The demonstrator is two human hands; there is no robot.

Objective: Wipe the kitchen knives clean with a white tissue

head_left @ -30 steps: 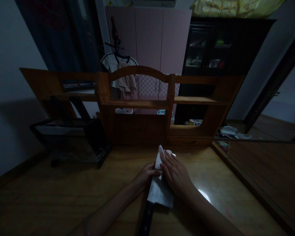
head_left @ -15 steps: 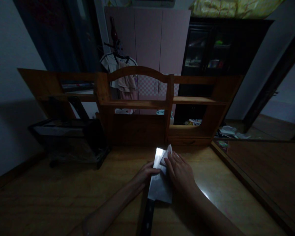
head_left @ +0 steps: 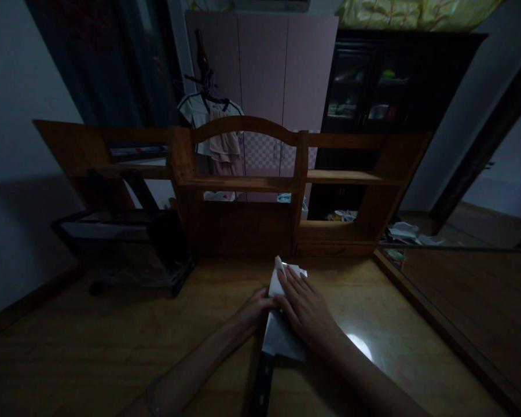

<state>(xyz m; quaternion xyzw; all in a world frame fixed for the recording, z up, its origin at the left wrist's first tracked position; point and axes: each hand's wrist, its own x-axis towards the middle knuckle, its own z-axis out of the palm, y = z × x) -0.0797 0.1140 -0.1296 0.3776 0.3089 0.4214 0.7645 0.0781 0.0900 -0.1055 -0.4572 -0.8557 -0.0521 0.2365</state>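
Note:
A cleaver (head_left: 280, 339) with a broad steel blade and a black handle points away from me above the wooden desk, its handle toward the bottom edge. My left hand (head_left: 256, 310) grips the blade by its left edge, thumb on top and fingers underneath. Spread over the far part of the blade is my right hand (head_left: 304, 301), its fingers pressing a white tissue (head_left: 276, 285) flat against the steel. The blade's far corner shows beyond the fingertips. The underside of the blade is hidden.
On the desk (head_left: 156, 347) at the left stands a black knife block (head_left: 121, 249) with black handles sticking out. A wooden shelf unit (head_left: 238, 184) runs along the far side. A raised wooden edge (head_left: 438, 324) borders the right.
My right hand has slid the tissue leftward across the blade, from its right side to its left edge. My left hand keeps its hold on the cleaver.

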